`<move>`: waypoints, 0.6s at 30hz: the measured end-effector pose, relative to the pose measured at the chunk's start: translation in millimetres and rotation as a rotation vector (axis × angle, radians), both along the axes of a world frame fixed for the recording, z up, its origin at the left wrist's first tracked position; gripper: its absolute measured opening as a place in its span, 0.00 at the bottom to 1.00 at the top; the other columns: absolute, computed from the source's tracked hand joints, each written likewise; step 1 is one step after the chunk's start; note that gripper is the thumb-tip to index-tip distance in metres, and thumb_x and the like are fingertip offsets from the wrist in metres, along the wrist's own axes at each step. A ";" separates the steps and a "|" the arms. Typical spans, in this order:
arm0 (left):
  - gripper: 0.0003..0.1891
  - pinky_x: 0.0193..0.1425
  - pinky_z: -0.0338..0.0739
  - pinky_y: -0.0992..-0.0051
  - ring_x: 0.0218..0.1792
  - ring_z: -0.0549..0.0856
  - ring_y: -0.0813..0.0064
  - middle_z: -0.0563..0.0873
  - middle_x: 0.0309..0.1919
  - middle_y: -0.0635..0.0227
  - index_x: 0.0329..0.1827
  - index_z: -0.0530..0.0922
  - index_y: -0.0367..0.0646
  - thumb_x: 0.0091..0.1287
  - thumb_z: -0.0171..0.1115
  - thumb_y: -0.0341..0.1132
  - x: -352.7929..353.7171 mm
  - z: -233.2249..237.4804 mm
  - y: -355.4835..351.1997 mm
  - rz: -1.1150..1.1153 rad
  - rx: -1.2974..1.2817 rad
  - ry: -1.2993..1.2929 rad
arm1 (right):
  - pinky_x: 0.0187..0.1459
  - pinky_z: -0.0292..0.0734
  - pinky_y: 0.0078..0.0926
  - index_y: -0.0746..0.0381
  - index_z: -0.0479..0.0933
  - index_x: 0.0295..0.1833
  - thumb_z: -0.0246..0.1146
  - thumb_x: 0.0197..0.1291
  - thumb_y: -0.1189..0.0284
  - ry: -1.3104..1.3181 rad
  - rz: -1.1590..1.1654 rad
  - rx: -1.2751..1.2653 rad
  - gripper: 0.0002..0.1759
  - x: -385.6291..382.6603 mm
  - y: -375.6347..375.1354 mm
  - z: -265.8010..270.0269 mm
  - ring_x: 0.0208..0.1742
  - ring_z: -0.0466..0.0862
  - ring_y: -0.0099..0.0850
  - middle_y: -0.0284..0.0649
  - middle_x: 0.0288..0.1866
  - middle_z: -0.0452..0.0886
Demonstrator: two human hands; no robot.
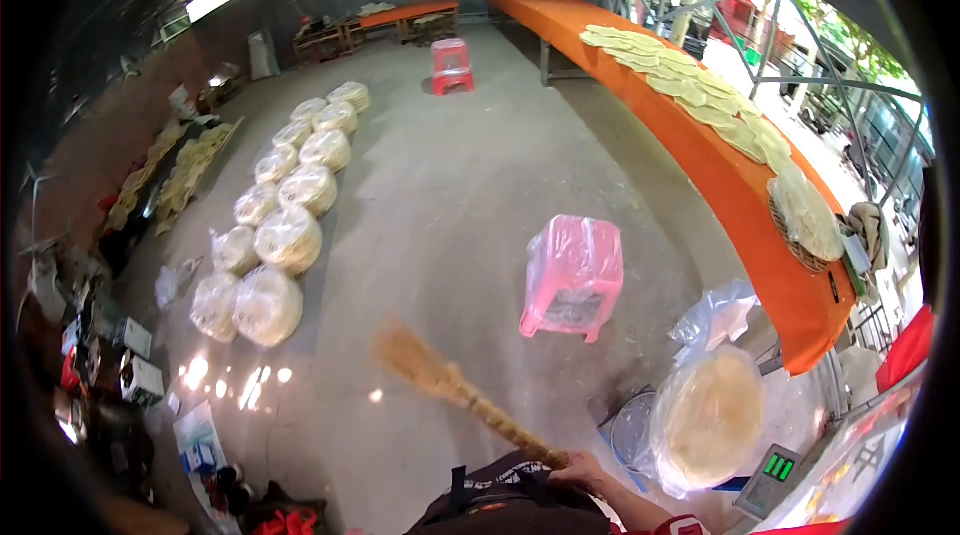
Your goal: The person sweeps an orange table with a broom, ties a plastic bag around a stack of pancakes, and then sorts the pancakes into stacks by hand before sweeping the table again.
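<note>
A straw broom reaches forward from my body, its bristles low over the grey floor and a little blurred. Its handle end is in my right hand, whose fingers are wrapped round it in front of my dark apron. My left hand does not show. Ahead and to the right of the broom stands a pink plastic stool with clear film over it. Just right of my hand, a round stack of flatbreads in a plastic bag sits by a scale with a lit green display.
Two rows of bagged round stacks line the floor at left. A long orange-covered table with flat dough sheets runs along the right. A red stool stands farther back. Boxes and clutter edge the lower left.
</note>
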State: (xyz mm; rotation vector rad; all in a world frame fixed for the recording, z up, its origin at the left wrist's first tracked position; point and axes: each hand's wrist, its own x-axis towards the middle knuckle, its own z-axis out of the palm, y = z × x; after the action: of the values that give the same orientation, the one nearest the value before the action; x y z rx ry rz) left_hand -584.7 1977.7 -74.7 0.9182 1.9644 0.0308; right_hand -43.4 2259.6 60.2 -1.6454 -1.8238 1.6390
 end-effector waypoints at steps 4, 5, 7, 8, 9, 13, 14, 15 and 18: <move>0.18 0.34 0.76 0.76 0.31 0.81 0.81 0.82 0.28 0.60 0.40 0.76 0.41 0.51 0.65 0.44 -35.8 -34.2 217.4 -0.077 -0.084 0.146 | 0.21 0.74 0.23 0.69 0.74 0.33 0.67 0.38 0.73 0.132 -0.522 -0.110 0.15 -13.8 116.8 50.9 0.18 0.78 0.25 0.40 0.22 0.76; 0.19 0.35 0.76 0.76 0.31 0.81 0.80 0.82 0.28 0.60 0.40 0.76 0.41 0.51 0.65 0.44 -19.8 -3.7 273.9 -0.003 0.025 0.153 | 0.21 0.74 0.23 0.69 0.74 0.32 0.66 0.38 0.72 0.114 -0.584 -0.147 0.15 -9.7 140.8 42.2 0.18 0.78 0.26 0.40 0.21 0.77; 0.19 0.37 0.76 0.75 0.32 0.81 0.77 0.82 0.29 0.60 0.41 0.76 0.40 0.51 0.65 0.43 26.8 81.2 374.7 0.159 0.272 0.166 | 0.22 0.75 0.24 0.68 0.74 0.32 0.65 0.39 0.69 0.096 -0.693 -0.198 0.15 0.2 210.8 28.1 0.18 0.79 0.26 0.40 0.20 0.77; 0.18 0.33 0.74 0.75 0.29 0.80 0.78 0.81 0.27 0.63 0.40 0.76 0.40 0.51 0.65 0.42 42.3 95.0 415.1 0.132 0.293 0.068 | 0.21 0.75 0.25 0.68 0.74 0.28 0.64 0.39 0.68 0.096 -0.705 -0.175 0.14 1.3 245.7 48.5 0.18 0.79 0.26 0.39 0.18 0.77; 0.16 0.30 0.72 0.75 0.26 0.78 0.78 0.79 0.25 0.65 0.38 0.75 0.40 0.50 0.64 0.40 52.5 112.1 446.5 0.098 0.299 -0.019 | 0.21 0.75 0.24 0.68 0.74 0.28 0.64 0.39 0.67 0.088 -0.706 -0.191 0.14 2.1 284.8 52.9 0.17 0.79 0.26 0.38 0.18 0.77; 0.12 0.20 0.66 0.74 0.19 0.72 0.80 0.74 0.18 0.71 0.33 0.74 0.40 0.49 0.62 0.35 78.0 140.9 537.2 -0.015 0.213 -0.306 | 0.22 0.74 0.24 0.67 0.75 0.30 0.63 0.40 0.65 0.089 -0.643 -0.208 0.16 11.8 396.3 44.2 0.18 0.79 0.26 0.38 0.20 0.78; 0.12 0.21 0.66 0.74 0.20 0.73 0.80 0.74 0.19 0.71 0.34 0.74 0.40 0.49 0.62 0.35 81.7 144.5 564.0 -0.053 0.162 -0.268 | 0.22 0.74 0.24 0.67 0.75 0.30 0.63 0.40 0.64 0.083 -0.608 -0.190 0.16 4.3 432.2 58.8 0.18 0.79 0.26 0.38 0.20 0.78; 0.13 0.21 0.67 0.74 0.21 0.73 0.80 0.75 0.20 0.71 0.35 0.74 0.40 0.49 0.63 0.36 84.5 147.7 591.1 -0.087 0.124 -0.219 | 0.22 0.74 0.24 0.67 0.75 0.31 0.63 0.40 0.64 0.078 -0.573 -0.173 0.16 -4.9 467.5 73.3 0.19 0.79 0.26 0.38 0.20 0.78; 0.14 0.24 0.68 0.74 0.22 0.74 0.79 0.76 0.22 0.69 0.36 0.74 0.40 0.49 0.63 0.37 87.1 158.5 667.4 -0.136 0.075 -0.139 | 0.25 0.73 0.25 0.66 0.75 0.32 0.63 0.40 0.62 0.107 -0.446 -0.085 0.18 -25.7 570.8 84.3 0.21 0.80 0.27 0.40 0.23 0.78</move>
State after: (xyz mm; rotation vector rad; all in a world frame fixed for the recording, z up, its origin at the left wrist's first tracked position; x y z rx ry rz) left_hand -497.5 2645.1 83.8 1.0685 1.7793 0.0877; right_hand -69.1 2830.4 144.5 -1.7954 -1.2351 1.5796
